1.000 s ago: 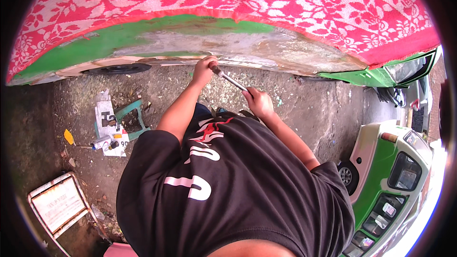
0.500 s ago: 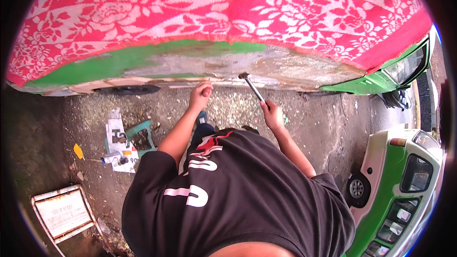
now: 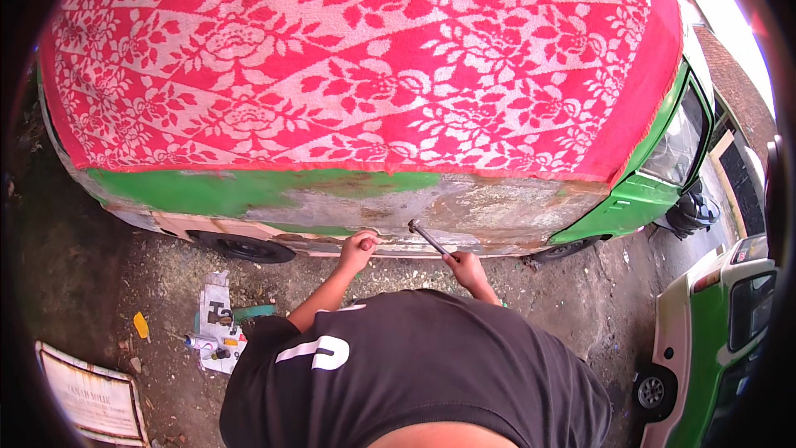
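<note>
My right hand [image 3: 468, 271] is closed around the shaft of a hammer [image 3: 429, 239], whose head is up against or just in front of the scraped, bare-looking side panel [image 3: 489, 207] of a green van. To its left, my left hand [image 3: 357, 250] is a fist held close to the panel's lower part. A small rounded end shows at the fist, but what it holds, if anything, I cannot make out. Green paint [image 3: 182, 199] remains on the panel to the left, with grey and rusty patches around the hammer.
A red and white flowered blanket [image 3: 348, 75] drapes over the van. On the ground at left lie a printed sheet [image 3: 217, 303] with small items, and a yellow scrap [image 3: 141, 325]. A framed white sign [image 3: 91, 394] stands lower left; another green and white van [image 3: 705, 340] is at right.
My view has tilted up and forward, so more of the blanket and van shows. The hammer head has shifted slightly left relative to the panel; both hands keep their closed grips.
</note>
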A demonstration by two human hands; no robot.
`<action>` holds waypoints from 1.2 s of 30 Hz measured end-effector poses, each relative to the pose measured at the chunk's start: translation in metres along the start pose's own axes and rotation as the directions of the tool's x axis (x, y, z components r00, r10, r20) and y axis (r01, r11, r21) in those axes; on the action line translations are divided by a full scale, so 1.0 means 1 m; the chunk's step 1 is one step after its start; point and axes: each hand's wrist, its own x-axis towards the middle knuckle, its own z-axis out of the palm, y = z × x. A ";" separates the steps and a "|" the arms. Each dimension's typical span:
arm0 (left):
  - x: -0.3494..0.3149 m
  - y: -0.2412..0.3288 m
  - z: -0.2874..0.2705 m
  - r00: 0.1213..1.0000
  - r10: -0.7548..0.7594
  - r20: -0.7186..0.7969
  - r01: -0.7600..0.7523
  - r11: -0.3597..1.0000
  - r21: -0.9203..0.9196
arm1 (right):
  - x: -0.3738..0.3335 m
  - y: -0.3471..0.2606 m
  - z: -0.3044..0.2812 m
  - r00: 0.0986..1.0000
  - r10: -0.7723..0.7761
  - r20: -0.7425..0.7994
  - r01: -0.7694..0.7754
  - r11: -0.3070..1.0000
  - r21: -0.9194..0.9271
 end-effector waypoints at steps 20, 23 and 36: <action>-0.040 0.008 0.014 0.994 -0.104 -0.025 0.103 0.994 -0.022 | -0.028 0.012 -0.019 0.999 0.020 -0.049 -0.019 0.999 0.038; -0.034 0.007 0.008 0.991 -0.137 0.002 0.137 0.990 -0.012 | -0.030 0.015 -0.017 0.999 -0.014 -0.044 0.015 0.999 0.032; -0.027 0.013 0.006 0.998 -0.041 -0.043 0.039 0.999 -0.033 | -0.039 0.012 -0.004 1.000 -0.016 -0.023 0.017 0.996 0.084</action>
